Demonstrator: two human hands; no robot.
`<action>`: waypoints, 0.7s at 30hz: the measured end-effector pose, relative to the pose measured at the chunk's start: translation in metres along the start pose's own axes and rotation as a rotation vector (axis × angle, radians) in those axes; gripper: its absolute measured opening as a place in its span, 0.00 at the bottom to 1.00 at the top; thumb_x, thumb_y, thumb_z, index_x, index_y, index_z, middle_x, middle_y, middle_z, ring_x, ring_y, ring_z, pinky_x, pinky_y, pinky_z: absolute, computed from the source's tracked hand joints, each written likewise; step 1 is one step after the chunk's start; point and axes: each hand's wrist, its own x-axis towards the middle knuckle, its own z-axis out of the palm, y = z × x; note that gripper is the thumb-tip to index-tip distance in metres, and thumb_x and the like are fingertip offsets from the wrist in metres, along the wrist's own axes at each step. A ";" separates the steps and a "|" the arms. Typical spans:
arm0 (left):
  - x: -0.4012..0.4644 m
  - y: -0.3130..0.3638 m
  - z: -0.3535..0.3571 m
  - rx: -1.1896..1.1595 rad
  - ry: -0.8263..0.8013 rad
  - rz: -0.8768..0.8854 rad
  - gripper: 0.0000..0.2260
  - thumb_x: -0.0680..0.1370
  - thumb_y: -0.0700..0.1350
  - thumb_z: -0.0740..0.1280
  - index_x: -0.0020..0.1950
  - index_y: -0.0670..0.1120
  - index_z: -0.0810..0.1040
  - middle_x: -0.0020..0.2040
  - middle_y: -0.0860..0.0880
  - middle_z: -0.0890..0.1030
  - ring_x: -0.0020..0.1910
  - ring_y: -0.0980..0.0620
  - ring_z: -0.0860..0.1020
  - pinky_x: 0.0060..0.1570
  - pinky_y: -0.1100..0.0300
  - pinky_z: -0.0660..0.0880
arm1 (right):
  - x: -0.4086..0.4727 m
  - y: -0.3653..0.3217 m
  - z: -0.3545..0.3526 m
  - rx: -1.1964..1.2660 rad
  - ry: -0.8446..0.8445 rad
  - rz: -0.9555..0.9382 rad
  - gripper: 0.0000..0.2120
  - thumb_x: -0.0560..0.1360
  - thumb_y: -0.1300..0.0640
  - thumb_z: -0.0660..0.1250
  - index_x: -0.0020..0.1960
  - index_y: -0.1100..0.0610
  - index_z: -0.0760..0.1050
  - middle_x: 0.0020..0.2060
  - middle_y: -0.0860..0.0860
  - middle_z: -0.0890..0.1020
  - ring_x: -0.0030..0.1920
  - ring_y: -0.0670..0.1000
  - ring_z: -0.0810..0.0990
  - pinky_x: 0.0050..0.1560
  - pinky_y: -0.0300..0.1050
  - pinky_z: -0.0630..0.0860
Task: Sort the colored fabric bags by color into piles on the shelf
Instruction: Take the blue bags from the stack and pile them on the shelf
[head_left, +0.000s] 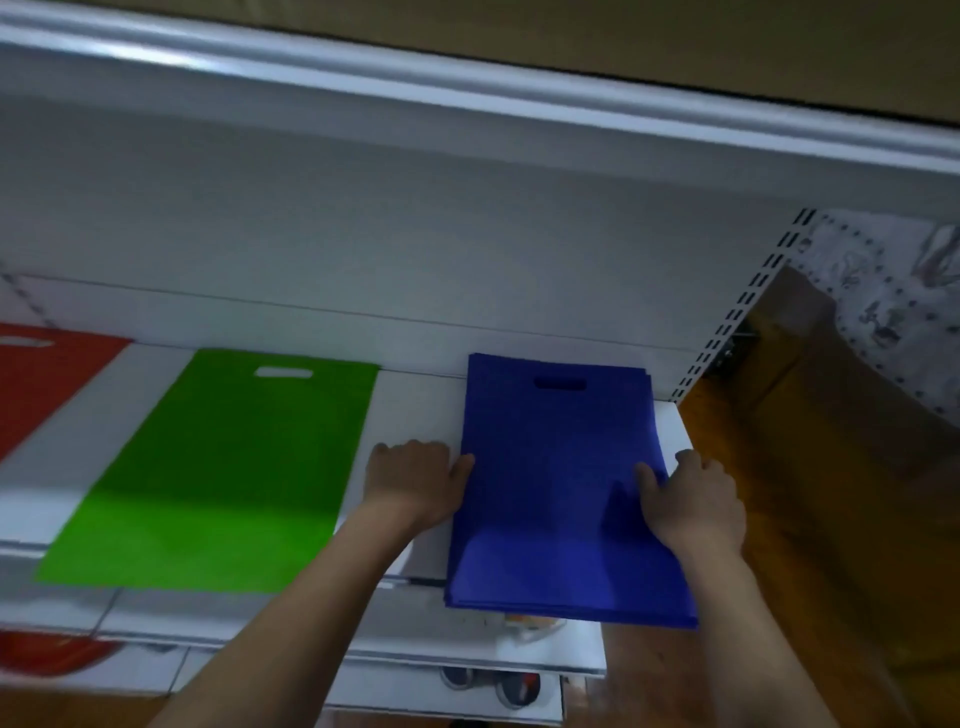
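Head view, looking up and forward at a white metal shelf with a plain white back panel behind. Three colour groups laid out side by side and well apart: a flat red fabric bag at far left, cut off by the frame edge; a flat bright-green fabric bag in the middle; a stack of flat royal-blue fabric bags at right, near the slotted upright post. Sorting apparently well advanced, with each colour on its own spot; unsorted bags nowhere in view, so remaining work impossible to judge. Blue stack probably being squared up or settled: front edge overhanging the shelf lip, several layers showing slightly fanned at the bottom and top right corners.

Left hand against the stack's left edge, thumb touching the blue fabric, fingers curled on the bare shelf beside it. Right hand on the stack's right edge, thumb pressed on top, fingers wrapped past the edge, pinching the layers.

Bags thin, matte, non-woven-looking, rectangular, each with a die-cut oval handle slot near the top. Fabric limp but lying flat, no creases visible. Shelf surface smooth and faintly glossy.
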 end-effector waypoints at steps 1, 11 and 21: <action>-0.006 -0.008 -0.001 -0.019 0.024 -0.011 0.23 0.82 0.62 0.47 0.51 0.48 0.76 0.51 0.46 0.81 0.51 0.45 0.78 0.58 0.52 0.67 | -0.008 -0.010 -0.004 0.000 0.059 -0.056 0.27 0.78 0.40 0.57 0.68 0.58 0.67 0.61 0.57 0.74 0.59 0.57 0.73 0.53 0.51 0.72; -0.125 -0.181 -0.011 -0.159 0.414 -0.318 0.14 0.75 0.60 0.59 0.35 0.52 0.71 0.32 0.49 0.80 0.40 0.44 0.80 0.45 0.53 0.70 | -0.131 -0.200 0.015 0.210 0.133 -0.807 0.19 0.69 0.46 0.65 0.50 0.60 0.80 0.42 0.57 0.80 0.42 0.61 0.78 0.40 0.50 0.74; -0.310 -0.366 -0.011 -0.120 0.527 -0.836 0.13 0.79 0.60 0.58 0.41 0.54 0.71 0.36 0.56 0.75 0.41 0.53 0.75 0.50 0.52 0.69 | -0.329 -0.405 0.044 0.353 -0.038 -1.306 0.19 0.69 0.43 0.62 0.51 0.55 0.78 0.46 0.55 0.80 0.50 0.60 0.77 0.48 0.54 0.72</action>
